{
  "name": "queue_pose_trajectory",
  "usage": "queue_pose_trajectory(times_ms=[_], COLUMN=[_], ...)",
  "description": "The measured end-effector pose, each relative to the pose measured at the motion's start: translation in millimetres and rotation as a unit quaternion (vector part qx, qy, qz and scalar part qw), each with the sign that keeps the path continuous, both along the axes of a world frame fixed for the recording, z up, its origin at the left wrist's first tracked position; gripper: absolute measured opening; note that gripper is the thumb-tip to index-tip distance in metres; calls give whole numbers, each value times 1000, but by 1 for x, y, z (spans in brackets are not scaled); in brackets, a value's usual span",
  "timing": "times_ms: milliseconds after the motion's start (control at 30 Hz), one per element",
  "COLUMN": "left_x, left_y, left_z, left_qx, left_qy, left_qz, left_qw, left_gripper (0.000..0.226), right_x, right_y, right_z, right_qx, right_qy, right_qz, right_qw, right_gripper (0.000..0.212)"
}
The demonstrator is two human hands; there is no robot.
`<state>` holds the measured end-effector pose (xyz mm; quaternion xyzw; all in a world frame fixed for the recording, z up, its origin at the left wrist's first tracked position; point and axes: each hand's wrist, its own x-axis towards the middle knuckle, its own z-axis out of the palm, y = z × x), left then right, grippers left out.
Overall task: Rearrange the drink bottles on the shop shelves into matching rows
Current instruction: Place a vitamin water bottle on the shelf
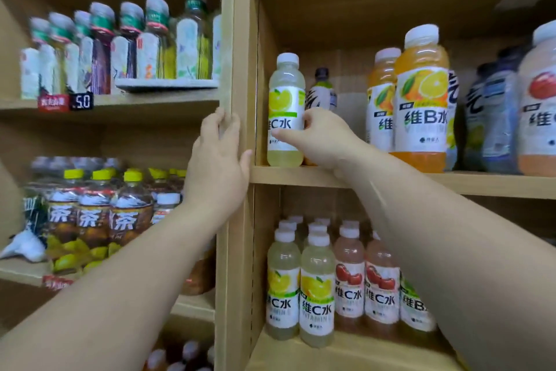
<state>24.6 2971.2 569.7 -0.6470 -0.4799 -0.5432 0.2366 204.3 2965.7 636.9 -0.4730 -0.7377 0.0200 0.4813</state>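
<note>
Fingers of my right hand (323,139) wrap the lemon bottle (285,113) standing at the upper shelf's (301,176) left end, probably to shift it; my left hand (218,160), unclenched, steadies against the upright post (240,39).

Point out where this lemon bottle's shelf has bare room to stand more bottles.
Bare board lies between the right hand holding the lemon bottle and the orange bottles, before the dark-capped bottle. Right of the orange bottles it is crowded.
</note>
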Motion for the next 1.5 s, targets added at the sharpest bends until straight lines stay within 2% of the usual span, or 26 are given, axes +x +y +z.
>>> queue_pose_trajectory(times_ms=[67,167,200,300,400,567,633,700,767,867,1000,1167,1233,1400,1500], left_x=[1,1,1,-1,-3,-4,-6,-8,-10,-13,-16,-13,-13,-14,-22], left_y=[2,3,3,5,7,12,12,11,8,4,-3,-12,-16,-12,-8], left_z=[-4,-5,-6,-7,-7,-8,-9,-8,-6,-5,-18,-75,-103,-161,-187], left_qx=[-5,-2,-1,6,11,22,22,17,9,0,-12,35,63,-1,-5], left_qy=[-8,-7,-5,1,2,-5,1,3,3,13,5,-27,-38,12,47], left_qz=[-11,-11,-12,-18,-23,-40,-49,-54,-58,-59,-75,-109,-122,-89,-79], left_qw=[1000,1000,1000,1000,1000,999,999,998,998,998,997,993,990,996,996], left_gripper=[64,63,63,62,63,61,61,61,61,63,61,58,59,50,50], right_x=[-5,-12,-14,-18,-20,-15,-9,-1,7,15,25,21,19,19,18], right_y=[15,34,37,42,39,31,21,1,-26,-67,-114,-136,-128,-77,-50], right_z=[6,10,11,13,13,9,7,7,4,-10,-53,-133,-170,-246,-280], right_qx=[-7,-14,-19,-36,-20,11,39,70,90,119,115,82,42,-52,-78], right_qy=[26,102,114,78,56,87,62,45,62,119,122,140,153,158,178], right_qz=[-18,-46,-49,-42,-33,-46,-83,-98,-98,-71,-42,-32,-18,-25,-3], right_qw=[999,994,992,995,998,995,994,992,989,983,985,986,987,986,981], right_gripper=[31,70,74,45,34,38,46,42,40,51,40,49,47,33,35])
